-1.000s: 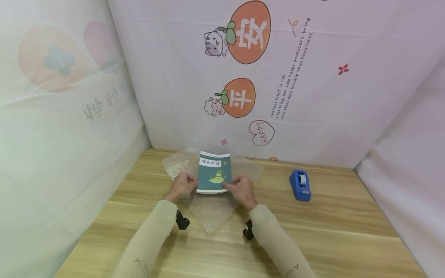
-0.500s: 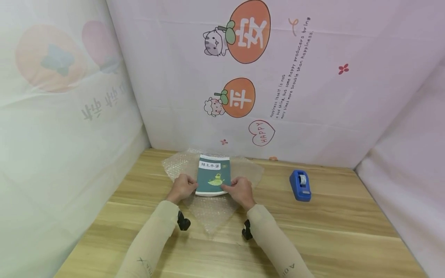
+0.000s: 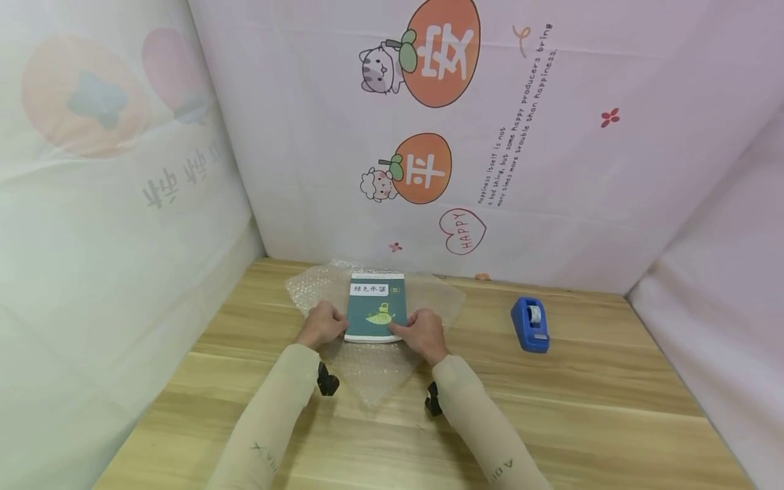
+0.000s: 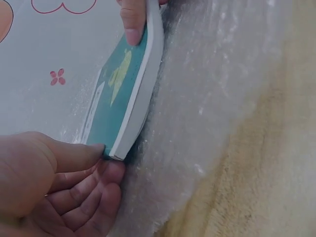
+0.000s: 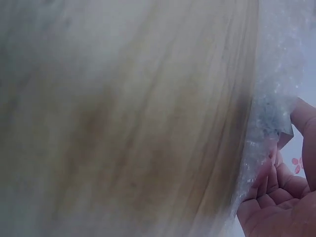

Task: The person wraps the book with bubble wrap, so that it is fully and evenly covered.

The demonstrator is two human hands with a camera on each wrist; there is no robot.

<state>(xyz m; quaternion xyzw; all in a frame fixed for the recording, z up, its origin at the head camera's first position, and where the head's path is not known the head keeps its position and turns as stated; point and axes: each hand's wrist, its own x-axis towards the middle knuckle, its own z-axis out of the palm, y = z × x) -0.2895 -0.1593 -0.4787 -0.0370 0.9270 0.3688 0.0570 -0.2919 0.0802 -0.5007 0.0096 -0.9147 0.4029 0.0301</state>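
Observation:
A book (image 3: pixel 375 313) with a teal cover, a white title strip and a yellow-green drawing lies over a sheet of bubble wrap (image 3: pixel 370 374). My left hand (image 3: pixel 322 324) pinches its left edge, thumb on the cover and fingers beneath, as the left wrist view (image 4: pixel 74 177) shows. On the opposite edge my right hand (image 3: pixel 424 333) grips it with the thumb on the cover. The book bows slightly between the hands in the left wrist view. In the right wrist view only a small corner of the book shows beside the right hand (image 5: pixel 281 197).
A blue tape dispenser (image 3: pixel 530 325) stands to the right on the wooden table (image 3: pixel 588 388). A printed cloth (image 3: pixel 551 204) hangs behind the table's far edge, and white cloth walls (image 3: pixel 135 272) flank both sides.
The book has come slightly nearer to me and lower, with both hands still on its edges. Its cover looks flatter than a second ago. The head view has tilted a little.

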